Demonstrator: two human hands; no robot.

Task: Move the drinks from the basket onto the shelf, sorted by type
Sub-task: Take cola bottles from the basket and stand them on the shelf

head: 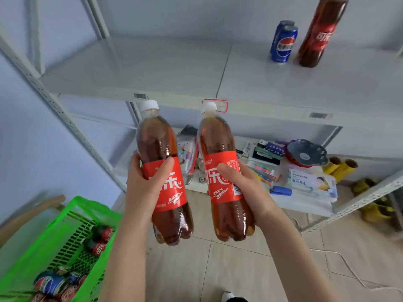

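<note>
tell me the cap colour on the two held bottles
White: left bottle's cap, right bottle's cap; head view.

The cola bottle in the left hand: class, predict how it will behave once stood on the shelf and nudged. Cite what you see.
Probably heavy for its size: the cola bottle in the left hand looks nearly full of dark liquid. Likely tippy, being tall on a narrow base. Once down it might roll; its body is round.

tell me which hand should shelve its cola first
Probably the right hand: its bottle is on the same side as the shelved bottle, which stands far right beside the cans. The left hand would have to reach across.
</note>
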